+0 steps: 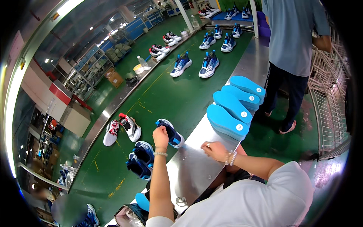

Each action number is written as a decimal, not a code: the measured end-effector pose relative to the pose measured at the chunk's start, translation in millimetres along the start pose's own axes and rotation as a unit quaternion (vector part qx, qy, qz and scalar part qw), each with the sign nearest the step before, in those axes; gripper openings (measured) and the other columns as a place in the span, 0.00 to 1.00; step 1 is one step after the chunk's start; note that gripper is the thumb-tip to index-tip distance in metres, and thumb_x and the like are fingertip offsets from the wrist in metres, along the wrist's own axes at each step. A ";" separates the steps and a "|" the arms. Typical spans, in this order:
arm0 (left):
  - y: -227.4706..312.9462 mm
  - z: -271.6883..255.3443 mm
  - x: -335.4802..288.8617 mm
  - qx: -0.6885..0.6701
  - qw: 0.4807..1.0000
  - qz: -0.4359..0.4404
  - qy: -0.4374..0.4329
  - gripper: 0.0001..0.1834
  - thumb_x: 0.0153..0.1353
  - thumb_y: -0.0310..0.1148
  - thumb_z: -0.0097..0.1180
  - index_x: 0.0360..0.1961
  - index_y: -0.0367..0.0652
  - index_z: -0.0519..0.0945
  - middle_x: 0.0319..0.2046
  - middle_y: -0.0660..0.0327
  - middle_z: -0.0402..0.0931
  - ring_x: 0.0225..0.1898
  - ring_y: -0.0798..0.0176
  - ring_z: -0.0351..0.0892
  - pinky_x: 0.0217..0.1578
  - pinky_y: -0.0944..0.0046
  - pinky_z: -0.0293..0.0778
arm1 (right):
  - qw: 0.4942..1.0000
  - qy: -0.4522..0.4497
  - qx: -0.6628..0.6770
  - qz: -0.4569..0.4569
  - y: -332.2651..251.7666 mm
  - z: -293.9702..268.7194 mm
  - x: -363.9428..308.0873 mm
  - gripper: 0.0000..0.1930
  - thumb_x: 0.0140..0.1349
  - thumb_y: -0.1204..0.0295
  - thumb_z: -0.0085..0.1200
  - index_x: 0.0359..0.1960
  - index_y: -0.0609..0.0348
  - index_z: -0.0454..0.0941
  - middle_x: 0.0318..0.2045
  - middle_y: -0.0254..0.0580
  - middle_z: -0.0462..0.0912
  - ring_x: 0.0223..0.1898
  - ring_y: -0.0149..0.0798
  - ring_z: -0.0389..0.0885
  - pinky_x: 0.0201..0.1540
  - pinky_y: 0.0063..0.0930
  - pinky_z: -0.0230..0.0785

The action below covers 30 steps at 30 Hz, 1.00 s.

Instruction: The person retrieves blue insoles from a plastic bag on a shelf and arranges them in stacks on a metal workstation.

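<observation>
My left hand (160,137) is closed at the collar of a blue and white sneaker (175,135) at the edge of the green belt. A bracelet circles that wrist. My right hand (216,151), with a ring and bracelets, is over the metal ledge (193,166); its fingers are curled, with nothing visible in them. Just beyond it, stacks of light blue insoles (227,123) lie on the ledge, each top one bearing a round white sticker. Left of my left forearm stand two more blue sneakers (143,153), their openings toward me.
A white and red pair of sneakers (130,128) stands on the green belt (159,102). Farther along are several blue sneakers (208,64). A person in a grey shirt (291,38) stands at the right beside a wire rack (329,98). An open bag (128,217) lies near my left elbow.
</observation>
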<state>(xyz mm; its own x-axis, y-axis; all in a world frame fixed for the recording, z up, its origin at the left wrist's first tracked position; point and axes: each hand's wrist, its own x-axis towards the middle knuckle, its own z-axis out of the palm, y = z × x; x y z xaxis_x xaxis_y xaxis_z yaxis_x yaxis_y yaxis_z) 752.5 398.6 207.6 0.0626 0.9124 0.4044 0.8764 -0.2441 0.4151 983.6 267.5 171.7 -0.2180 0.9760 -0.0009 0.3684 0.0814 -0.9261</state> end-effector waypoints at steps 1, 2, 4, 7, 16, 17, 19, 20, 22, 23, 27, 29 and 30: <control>-0.7 6.3 6.6 0.066 0.995 -0.006 -0.074 0.08 0.48 0.28 0.49 0.24 0.34 0.76 0.29 0.48 0.75 0.32 0.48 0.75 0.34 0.58 0.71 | 1.000 0.012 0.015 0.001 8.4 -3.1 -9.3 0.09 0.56 0.69 0.42 0.32 0.57 0.73 0.18 0.45 0.74 0.23 0.44 0.74 0.29 0.35 0.66; -2.1 14.0 12.8 0.130 0.980 -0.012 -0.147 0.09 0.48 0.28 0.47 0.25 0.35 0.77 0.29 0.48 0.76 0.33 0.48 0.75 0.34 0.58 0.71 | 0.999 0.023 0.030 0.002 16.2 -4.1 -18.5 0.09 0.56 0.68 0.42 0.32 0.57 0.73 0.17 0.46 0.74 0.21 0.45 0.74 0.28 0.35 0.66; 2.5 31.8 35.0 0.208 0.926 -0.050 -0.311 0.13 0.47 0.31 0.44 0.29 0.35 0.78 0.33 0.48 0.76 0.37 0.49 0.75 0.41 0.60 0.70 | 0.999 0.045 0.019 -0.021 24.7 -7.8 -25.8 0.10 0.57 0.66 0.41 0.31 0.57 0.73 0.17 0.48 0.73 0.21 0.47 0.74 0.27 0.36 0.65; -77.9 86.0 44.4 0.342 0.855 -0.064 -0.384 0.24 0.51 0.39 0.40 0.49 0.40 0.69 0.54 0.50 0.60 0.56 0.54 0.59 0.57 0.60 0.53 | 0.995 0.041 -0.047 -0.074 13.4 -1.8 -24.3 0.10 0.57 0.66 0.41 0.31 0.57 0.72 0.18 0.49 0.73 0.22 0.49 0.73 0.27 0.37 0.65; -53.0 92.7 51.2 0.465 0.838 0.020 -0.284 0.24 0.51 0.41 0.38 0.48 0.43 0.72 0.51 0.57 0.66 0.54 0.57 0.63 0.53 0.59 0.58 | 0.988 0.012 -0.091 -0.126 26.8 -13.3 -20.9 0.10 0.57 0.66 0.41 0.29 0.57 0.72 0.21 0.47 0.75 0.26 0.48 0.73 0.30 0.38 0.65; -54.3 95.1 42.3 0.442 0.843 -0.007 -0.305 0.24 0.50 0.41 0.39 0.47 0.43 0.72 0.51 0.56 0.67 0.53 0.57 0.64 0.52 0.60 0.59 | 0.988 0.012 -0.087 -0.128 27.7 -13.4 -21.2 0.10 0.57 0.66 0.41 0.29 0.57 0.72 0.22 0.47 0.75 0.26 0.48 0.73 0.31 0.38 0.65; -27.1 68.3 41.0 0.405 0.850 -0.055 -0.334 0.24 0.47 0.42 0.42 0.45 0.43 0.74 0.49 0.54 0.68 0.51 0.57 0.66 0.50 0.63 0.62 | 0.987 0.020 -0.082 -0.135 27.0 -15.9 -19.7 0.10 0.57 0.66 0.41 0.29 0.57 0.72 0.22 0.47 0.75 0.27 0.48 0.73 0.31 0.38 0.66; -65.2 90.5 39.6 0.378 0.872 -0.017 -0.312 0.21 0.44 0.42 0.45 0.39 0.44 0.77 0.45 0.54 0.72 0.47 0.56 0.70 0.47 0.62 0.64 | 0.987 0.023 -0.084 -0.134 26.3 -17.5 -21.1 0.10 0.57 0.66 0.41 0.29 0.58 0.72 0.22 0.47 0.75 0.27 0.48 0.74 0.31 0.38 0.66; -42.7 78.5 38.5 0.345 0.887 0.041 -0.305 0.16 0.45 0.38 0.45 0.32 0.42 0.78 0.39 0.52 0.74 0.41 0.55 0.72 0.42 0.62 0.66 | 0.987 0.036 -0.084 -0.130 29.2 -21.2 -17.6 0.10 0.57 0.66 0.41 0.29 0.58 0.72 0.22 0.47 0.75 0.27 0.48 0.74 0.31 0.38 0.66; -61.4 87.8 39.4 0.302 0.889 0.063 -0.338 0.14 0.46 0.36 0.45 0.31 0.41 0.78 0.37 0.50 0.75 0.39 0.53 0.73 0.41 0.62 0.67 | 0.987 0.042 -0.085 -0.127 33.1 -23.6 -14.9 0.10 0.57 0.66 0.41 0.29 0.58 0.72 0.22 0.47 0.75 0.27 0.48 0.74 0.31 0.38 0.66; -178.3 102.2 11.8 0.255 0.867 0.101 -0.416 0.15 0.48 0.32 0.42 0.33 0.37 0.78 0.41 0.46 0.71 0.43 0.52 0.72 0.44 0.62 0.67 | 0.984 0.014 -0.087 -0.156 20.3 -16.4 -19.8 0.10 0.57 0.66 0.41 0.29 0.57 0.73 0.23 0.47 0.75 0.27 0.48 0.74 0.31 0.38 0.66; -141.6 108.0 26.9 0.235 0.862 0.075 -0.443 0.14 0.48 0.32 0.43 0.30 0.36 0.78 0.36 0.45 0.73 0.38 0.50 0.74 0.39 0.60 0.69 | 0.985 0.025 -0.093 -0.143 27.9 -17.3 -16.5 0.10 0.57 0.66 0.41 0.29 0.57 0.73 0.22 0.47 0.75 0.27 0.48 0.74 0.31 0.38 0.66; -155.4 101.8 17.2 0.200 0.878 0.067 -0.429 0.14 0.48 0.33 0.44 0.27 0.35 0.78 0.31 0.45 0.75 0.32 0.48 0.76 0.34 0.58 0.71 | 0.985 0.017 -0.089 -0.148 24.7 -12.0 -17.6 0.10 0.57 0.66 0.42 0.29 0.57 0.73 0.22 0.47 0.76 0.27 0.48 0.74 0.31 0.37 0.66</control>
<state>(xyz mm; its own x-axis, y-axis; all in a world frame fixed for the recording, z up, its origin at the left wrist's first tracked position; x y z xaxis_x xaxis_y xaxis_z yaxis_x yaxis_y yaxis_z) 666.0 485.7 67.1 0.3634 0.8377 -0.4077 0.9209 -0.3894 0.0208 1007.4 254.7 153.3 -0.3099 0.9102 0.2747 0.4467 0.3944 -0.8030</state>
